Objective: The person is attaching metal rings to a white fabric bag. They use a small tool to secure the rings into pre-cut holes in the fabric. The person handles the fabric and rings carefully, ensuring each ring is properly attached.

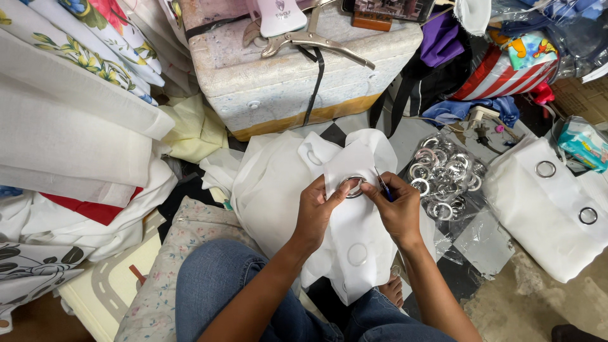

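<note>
My left hand and right hand, which also grips a blue pen, pinch a silver eyelet ring onto the white curtain fabric over my lap, beside a clear plastic bag of loose rings and a teal packet far right.

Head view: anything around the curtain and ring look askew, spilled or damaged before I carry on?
Nothing looks damaged. The metal ring sits flat on the white curtain fabric, pinched by the left hand; the right hand holds a thin pen-like tool. Spare rings lie loosely heaped on clear plastic, not scattered beyond it.
</note>
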